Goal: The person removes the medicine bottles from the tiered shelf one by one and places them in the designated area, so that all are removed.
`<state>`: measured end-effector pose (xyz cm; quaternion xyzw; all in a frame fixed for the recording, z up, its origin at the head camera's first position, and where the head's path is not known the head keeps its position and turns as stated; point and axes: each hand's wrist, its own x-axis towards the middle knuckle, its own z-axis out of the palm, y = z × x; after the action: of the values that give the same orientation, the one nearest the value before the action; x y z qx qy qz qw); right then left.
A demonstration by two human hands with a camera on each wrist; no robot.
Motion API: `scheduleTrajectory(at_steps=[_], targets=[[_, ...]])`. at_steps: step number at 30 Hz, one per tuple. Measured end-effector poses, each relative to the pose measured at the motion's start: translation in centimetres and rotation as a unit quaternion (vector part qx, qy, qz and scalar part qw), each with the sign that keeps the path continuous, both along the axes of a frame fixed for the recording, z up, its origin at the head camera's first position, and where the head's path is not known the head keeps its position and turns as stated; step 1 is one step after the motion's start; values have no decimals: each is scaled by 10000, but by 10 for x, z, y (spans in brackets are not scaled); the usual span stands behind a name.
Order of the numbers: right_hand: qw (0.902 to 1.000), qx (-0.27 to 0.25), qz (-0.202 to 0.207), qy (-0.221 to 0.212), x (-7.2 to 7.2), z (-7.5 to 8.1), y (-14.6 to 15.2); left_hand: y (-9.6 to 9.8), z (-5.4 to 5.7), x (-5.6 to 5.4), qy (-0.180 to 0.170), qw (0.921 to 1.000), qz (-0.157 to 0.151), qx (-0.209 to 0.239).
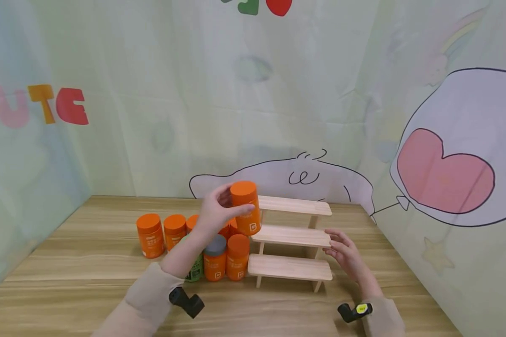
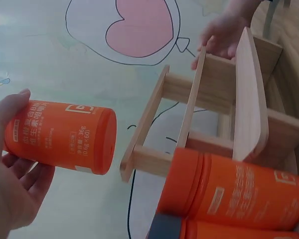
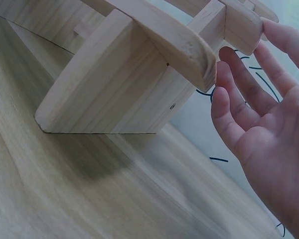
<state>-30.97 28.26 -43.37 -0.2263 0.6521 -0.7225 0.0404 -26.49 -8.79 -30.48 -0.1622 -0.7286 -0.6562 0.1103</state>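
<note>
My left hand (image 1: pixel 212 214) grips an orange supplement bottle (image 1: pixel 245 213) with an orange lid, raised upright by the left end of a three-step wooden display stand (image 1: pixel 290 267). In the left wrist view the thumb and fingers wrap the bottle's (image 2: pixel 65 137) base end, and its underlying surface is out of contact with the stand. At the stand's right end, my right hand (image 1: pixel 346 255) holds nothing; its loosely bent fingers (image 3: pixel 231 107) are at the end of the middle step, seemingly touching it. The steps carry no bottles.
Several orange bottles (image 1: pixel 150 236) stand on the wooden table (image 1: pixel 67 276) left of the stand. Among them are one with a grey lid (image 1: pixel 215 246) and a green one (image 1: pixel 197 270), partly behind my left forearm. A printed curtain (image 1: pixel 152 93) hangs behind the table.
</note>
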Motion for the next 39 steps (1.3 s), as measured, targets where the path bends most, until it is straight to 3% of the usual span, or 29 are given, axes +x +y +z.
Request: scheduleTrajectory(at_steps=[11, 17, 24, 28, 35, 39], targets=[[10000, 15, -8, 28, 0, -2, -1, -61, -6, 7, 909, 9946, 506, -28], [9999, 20, 58, 121, -1, -3, 1, -91, -10, 15, 925, 9922, 814, -180], [9999, 40, 69, 87, -1, -3, 3, -115, -23, 24, 722, 9870, 1261, -687], [9998, 59, 151, 73, -1, -3, 3, -130, -32, 29, 686, 9850, 1409, -718], [9999, 58, 105, 121, -1, -3, 2, -145, -47, 33, 682, 9848, 1367, -831], [9998, 64, 124, 117, -1, -3, 1, -150, -56, 33, 472, 9846, 1245, -1134]])
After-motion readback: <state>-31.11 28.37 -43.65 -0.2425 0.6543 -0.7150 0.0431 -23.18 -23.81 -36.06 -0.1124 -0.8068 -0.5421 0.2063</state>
